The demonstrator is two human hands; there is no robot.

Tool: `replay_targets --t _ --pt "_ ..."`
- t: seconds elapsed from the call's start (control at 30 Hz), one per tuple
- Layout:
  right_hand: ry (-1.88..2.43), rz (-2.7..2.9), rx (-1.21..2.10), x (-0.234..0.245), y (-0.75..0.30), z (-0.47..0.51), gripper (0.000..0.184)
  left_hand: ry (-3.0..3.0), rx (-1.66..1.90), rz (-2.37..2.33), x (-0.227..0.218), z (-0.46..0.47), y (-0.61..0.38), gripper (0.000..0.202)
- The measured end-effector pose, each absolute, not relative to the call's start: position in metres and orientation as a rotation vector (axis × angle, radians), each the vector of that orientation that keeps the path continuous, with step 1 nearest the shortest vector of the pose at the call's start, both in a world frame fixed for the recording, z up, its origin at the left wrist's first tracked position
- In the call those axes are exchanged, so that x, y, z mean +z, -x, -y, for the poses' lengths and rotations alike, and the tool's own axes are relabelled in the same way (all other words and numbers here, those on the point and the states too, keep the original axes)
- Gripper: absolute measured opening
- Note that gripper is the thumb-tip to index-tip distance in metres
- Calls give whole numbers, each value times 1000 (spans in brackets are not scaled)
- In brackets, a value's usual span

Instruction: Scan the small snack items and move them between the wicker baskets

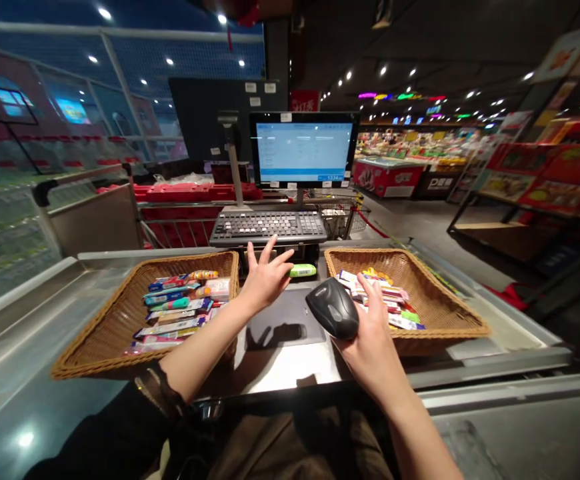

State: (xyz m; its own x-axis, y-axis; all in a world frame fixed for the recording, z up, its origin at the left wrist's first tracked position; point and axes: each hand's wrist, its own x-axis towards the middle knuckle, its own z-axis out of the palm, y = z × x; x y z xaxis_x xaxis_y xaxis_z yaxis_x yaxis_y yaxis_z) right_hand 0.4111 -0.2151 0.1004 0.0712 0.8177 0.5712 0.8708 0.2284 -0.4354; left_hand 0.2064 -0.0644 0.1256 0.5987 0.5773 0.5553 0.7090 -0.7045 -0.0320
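My right hand [373,343] grips a black handheld barcode scanner [333,307] above the steel checkout counter [280,363]. My left hand [266,277] hovers open with fingers spread, just left of a small green packet [303,270] lying near the keyboard. Below both hands lies a dark mat [283,319]. A wicker basket [120,333] on the left holds several colourful packets [180,307]. A second wicker basket [440,313] on the right holds several more packets [380,293].
A black keyboard [269,227] and a lit monitor [304,150] stand behind the baskets. A pole-mounted display [229,127] rises at the left. Red shopping baskets [195,193] sit beyond. Store shelves [545,173] and an aisle lie to the right.
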Motion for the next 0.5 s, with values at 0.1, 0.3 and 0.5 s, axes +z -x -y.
replay_targets --t 0.1,0.3,0.5 --pt "1595 1737 -85 99 -411 218 51 2574 -760 1053 125 64 -212 20" --pt "1609 1727 -90 97 -413 222 53 2555 -714 1047 124 63 -213 19" --pt "1606 1732 -93 96 -415 222 59 2558 -697 1058 126 65 -214 20"
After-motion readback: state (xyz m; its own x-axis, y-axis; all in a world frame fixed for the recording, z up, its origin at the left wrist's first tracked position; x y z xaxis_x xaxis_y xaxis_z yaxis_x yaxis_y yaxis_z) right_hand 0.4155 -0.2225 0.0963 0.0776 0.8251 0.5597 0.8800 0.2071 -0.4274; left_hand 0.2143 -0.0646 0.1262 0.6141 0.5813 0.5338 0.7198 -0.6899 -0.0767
